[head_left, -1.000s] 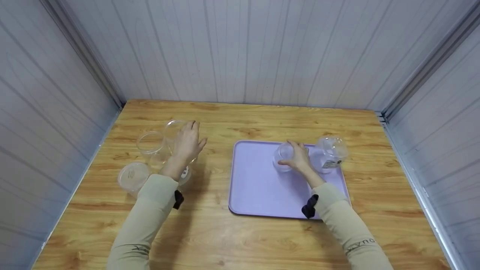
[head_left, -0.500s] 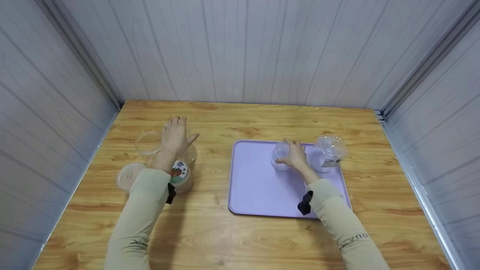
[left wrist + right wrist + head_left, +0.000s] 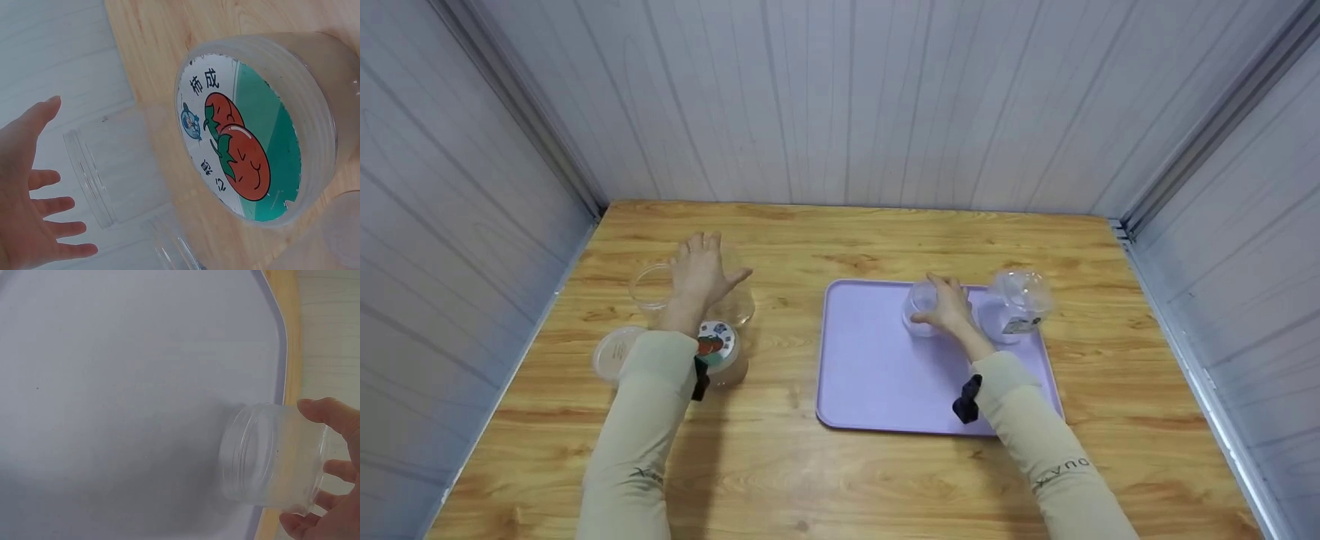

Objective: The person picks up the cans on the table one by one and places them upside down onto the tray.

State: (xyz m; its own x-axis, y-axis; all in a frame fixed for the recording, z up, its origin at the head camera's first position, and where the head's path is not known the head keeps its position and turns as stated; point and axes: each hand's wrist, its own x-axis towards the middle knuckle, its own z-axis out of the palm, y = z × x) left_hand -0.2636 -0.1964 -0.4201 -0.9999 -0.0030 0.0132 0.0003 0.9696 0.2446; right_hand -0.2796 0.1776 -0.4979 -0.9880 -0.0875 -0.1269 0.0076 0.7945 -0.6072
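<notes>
My left hand (image 3: pixel 699 279) reaches over the left group of jars with its fingers spread. In the left wrist view its fingers lie apart from the threaded rim of a clear open jar (image 3: pixel 126 169). Near that wrist stands a lidded jar (image 3: pixel 718 358), its lid printed with two smiling red fruits. My right hand (image 3: pixel 952 306) grips a small clear jar (image 3: pixel 919 311) on the lilac tray (image 3: pixel 877 375). In the right wrist view thumb and fingers hold this jar (image 3: pixel 264 455) around its base end, and its threaded neck faces the tray.
Another clear jar with a small label (image 3: pixel 1020 307) stands at the tray's back right corner. At the left are a jar with a whitish lid (image 3: pixel 619 352) and an open clear jar (image 3: pixel 649 289). Panelled walls (image 3: pixel 847 105) enclose the wooden table (image 3: pixel 795 480).
My left hand has moved left across the jars, and its fingers have spread wider. More of the printed lid shows. My right hand keeps hold of the small jar with hardly any movement.
</notes>
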